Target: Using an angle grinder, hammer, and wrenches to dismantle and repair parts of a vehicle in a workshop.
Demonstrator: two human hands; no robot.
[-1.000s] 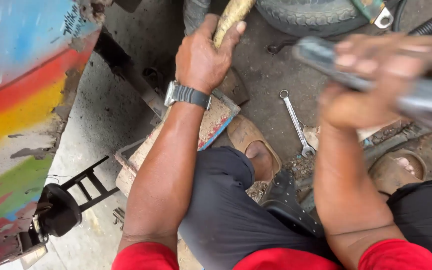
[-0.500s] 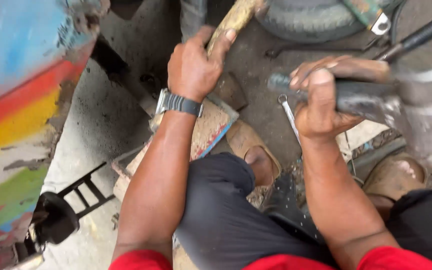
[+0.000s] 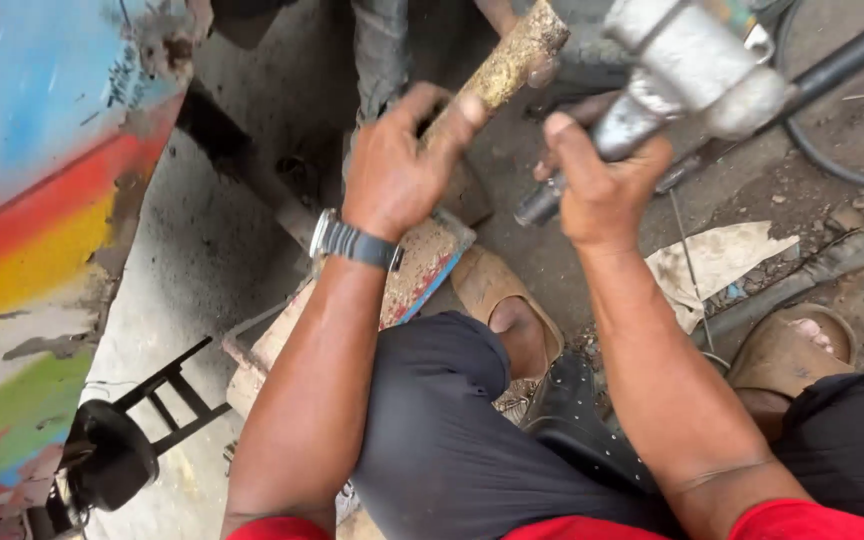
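Note:
My left hand (image 3: 397, 170), with a dark wristwatch (image 3: 354, 243) on the wrist, grips a rusty yellowish rod (image 3: 507, 62) that slants up to the right. My right hand (image 3: 602, 185) is closed around the front of a heavy grey pneumatic impact wrench (image 3: 687, 65), held above the ground with its dark nose pointing down-left. A black air hose (image 3: 837, 55) runs off the wrench to the upper right. I am crouched, dark trousers and brown sandals below both arms.
A vehicle body panel (image 3: 32, 200) painted blue, red, yellow and green fills the left. A worn wooden board (image 3: 412, 280) lies under my left forearm. A black metal bracket (image 3: 167, 395) sits lower left. A dirty cloth (image 3: 722, 260) lies on the oily ground at right.
My right hand has brought the impact wrench up and leftward, closer to the rod. The view has shifted, so the wrench on the ground and the tyre are out of sight.

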